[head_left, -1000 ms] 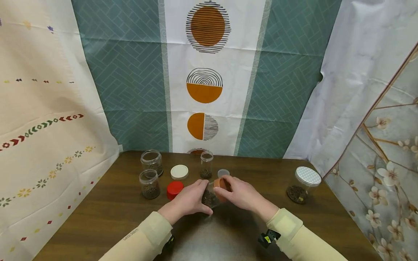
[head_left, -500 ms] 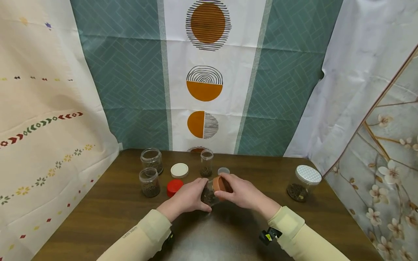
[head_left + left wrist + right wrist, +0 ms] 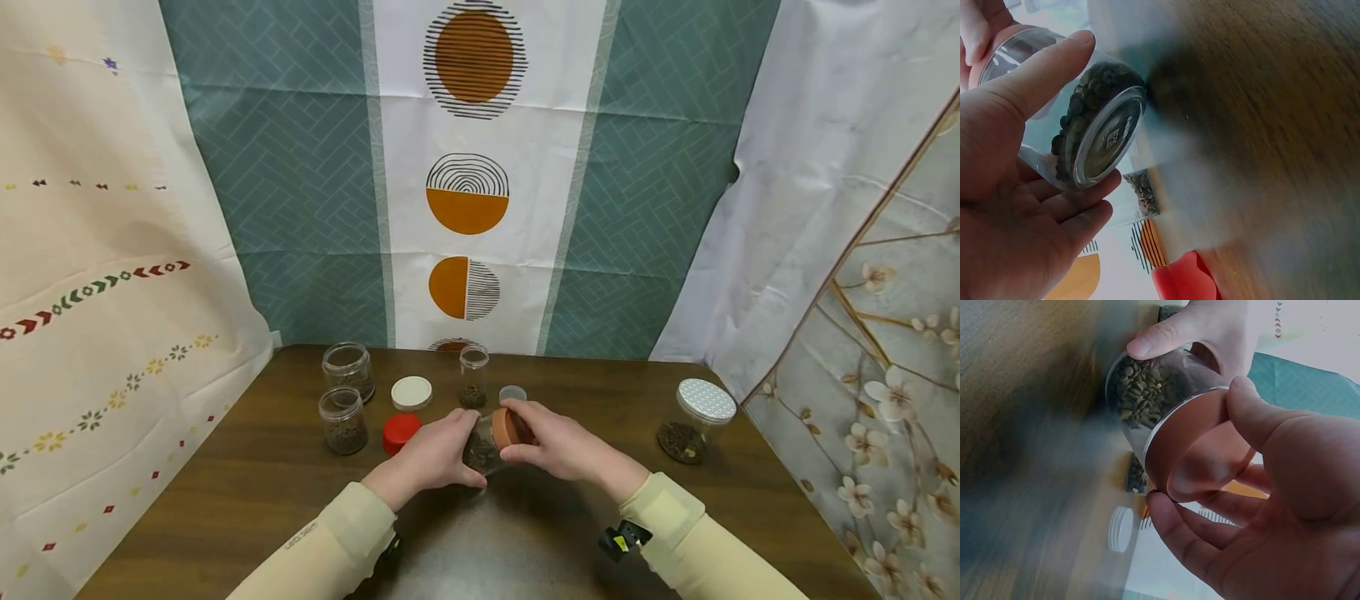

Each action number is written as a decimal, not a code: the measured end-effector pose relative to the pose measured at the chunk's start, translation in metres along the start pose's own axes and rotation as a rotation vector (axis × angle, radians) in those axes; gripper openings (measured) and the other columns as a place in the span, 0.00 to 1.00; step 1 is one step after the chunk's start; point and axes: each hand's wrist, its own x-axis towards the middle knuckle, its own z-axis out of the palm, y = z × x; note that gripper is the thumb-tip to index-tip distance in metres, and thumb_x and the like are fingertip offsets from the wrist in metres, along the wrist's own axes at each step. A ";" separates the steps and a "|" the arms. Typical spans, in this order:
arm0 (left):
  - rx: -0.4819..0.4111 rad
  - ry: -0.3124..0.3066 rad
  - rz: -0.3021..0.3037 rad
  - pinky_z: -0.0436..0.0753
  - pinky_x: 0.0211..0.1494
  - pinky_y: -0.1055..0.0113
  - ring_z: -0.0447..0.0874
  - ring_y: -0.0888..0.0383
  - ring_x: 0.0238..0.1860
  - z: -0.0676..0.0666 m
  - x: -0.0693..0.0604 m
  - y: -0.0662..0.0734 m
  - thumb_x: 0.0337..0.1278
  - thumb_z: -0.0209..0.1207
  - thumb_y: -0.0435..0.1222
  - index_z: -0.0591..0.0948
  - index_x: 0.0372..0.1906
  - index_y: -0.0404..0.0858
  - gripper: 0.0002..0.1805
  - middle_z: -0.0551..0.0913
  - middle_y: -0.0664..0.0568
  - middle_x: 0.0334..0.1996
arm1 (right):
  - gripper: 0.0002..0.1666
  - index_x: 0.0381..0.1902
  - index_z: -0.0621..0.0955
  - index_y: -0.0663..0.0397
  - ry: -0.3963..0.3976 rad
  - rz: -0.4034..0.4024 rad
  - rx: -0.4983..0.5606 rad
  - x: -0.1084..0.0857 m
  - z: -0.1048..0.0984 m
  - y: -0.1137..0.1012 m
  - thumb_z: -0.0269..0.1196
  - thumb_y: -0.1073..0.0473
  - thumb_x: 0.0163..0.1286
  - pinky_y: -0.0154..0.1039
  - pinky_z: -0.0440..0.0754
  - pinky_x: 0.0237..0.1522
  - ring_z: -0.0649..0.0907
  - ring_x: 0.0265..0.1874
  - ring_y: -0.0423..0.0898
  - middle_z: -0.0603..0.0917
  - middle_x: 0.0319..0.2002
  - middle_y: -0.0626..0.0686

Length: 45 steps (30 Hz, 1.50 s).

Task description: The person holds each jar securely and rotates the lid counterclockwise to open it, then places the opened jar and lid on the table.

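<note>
A clear jar (image 3: pixel 480 447) with dark pebble-like pieces inside leans to the right, low over the table. My left hand (image 3: pixel 437 454) grips its body; in the left wrist view the thumb crosses the wall near the glassy base (image 3: pixel 1110 140). On the jar's mouth sits a terracotta-coloured lid (image 3: pixel 1191 447). My right hand (image 3: pixel 558 442) holds this lid by its rim between thumb and fingers. Whether the jar's bottom edge touches the table cannot be told. Left of my left hand lies a red lid (image 3: pixel 401 432).
Two uncapped jars (image 3: pixel 343 421) (image 3: pixel 348 371) stand at the left of the brown table (image 3: pixel 225 500). A cream lid (image 3: pixel 411 392), a narrow open jar (image 3: pixel 473 377) and a small translucent lid (image 3: pixel 513 393) are behind my hands. A jar with a patterned lid (image 3: pixel 696 422) stands far right.
Both hands keep their grip on the jar and its lid. My right fingers have shifted slightly on the lid, and the head view has moved a little.
</note>
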 end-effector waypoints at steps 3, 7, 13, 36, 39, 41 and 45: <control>-0.003 0.004 0.004 0.87 0.61 0.47 0.86 0.45 0.58 0.000 -0.001 0.000 0.48 0.87 0.51 0.74 0.73 0.31 0.52 0.81 0.39 0.65 | 0.47 0.85 0.66 0.57 -0.003 -0.015 0.002 -0.001 0.000 -0.001 0.72 0.45 0.79 0.55 0.83 0.56 0.83 0.53 0.50 0.78 0.68 0.59; -0.005 0.012 0.012 0.87 0.60 0.46 0.87 0.44 0.57 0.000 -0.002 0.001 0.47 0.88 0.50 0.75 0.72 0.30 0.52 0.81 0.38 0.64 | 0.47 0.85 0.66 0.57 -0.002 -0.042 -0.004 -0.002 -0.001 -0.002 0.72 0.47 0.79 0.57 0.83 0.58 0.83 0.55 0.52 0.77 0.69 0.60; 0.010 0.023 0.020 0.87 0.59 0.47 0.87 0.45 0.56 0.001 -0.002 0.000 0.47 0.88 0.50 0.75 0.72 0.30 0.52 0.82 0.39 0.62 | 0.46 0.85 0.66 0.54 -0.005 -0.067 -0.006 -0.001 0.000 -0.001 0.74 0.52 0.77 0.59 0.82 0.64 0.83 0.62 0.54 0.75 0.73 0.59; 0.043 0.027 0.013 0.88 0.57 0.48 0.88 0.46 0.53 0.001 -0.002 0.003 0.48 0.87 0.52 0.76 0.70 0.30 0.51 0.82 0.40 0.59 | 0.48 0.86 0.66 0.44 -0.019 -0.089 0.024 -0.003 -0.002 -0.002 0.76 0.52 0.76 0.63 0.79 0.67 0.78 0.72 0.59 0.63 0.84 0.58; 0.039 0.016 0.006 0.88 0.59 0.47 0.88 0.44 0.56 0.001 -0.002 0.003 0.48 0.87 0.52 0.75 0.71 0.30 0.52 0.82 0.39 0.61 | 0.47 0.87 0.65 0.43 0.011 -0.022 0.031 -0.001 -0.003 -0.004 0.72 0.43 0.79 0.64 0.79 0.67 0.79 0.71 0.59 0.63 0.84 0.58; 0.038 0.012 0.006 0.88 0.59 0.47 0.88 0.44 0.56 0.001 -0.002 0.003 0.48 0.87 0.52 0.75 0.72 0.30 0.52 0.82 0.39 0.62 | 0.45 0.87 0.66 0.45 0.041 0.042 0.038 0.001 -0.002 -0.006 0.68 0.39 0.81 0.64 0.80 0.66 0.81 0.68 0.58 0.67 0.82 0.59; 0.044 0.010 0.005 0.87 0.59 0.47 0.88 0.44 0.57 0.001 -0.001 0.003 0.48 0.87 0.52 0.75 0.72 0.30 0.52 0.81 0.38 0.62 | 0.43 0.86 0.68 0.46 0.078 0.160 0.044 0.005 -0.001 -0.009 0.64 0.36 0.83 0.61 0.81 0.64 0.84 0.63 0.56 0.76 0.74 0.58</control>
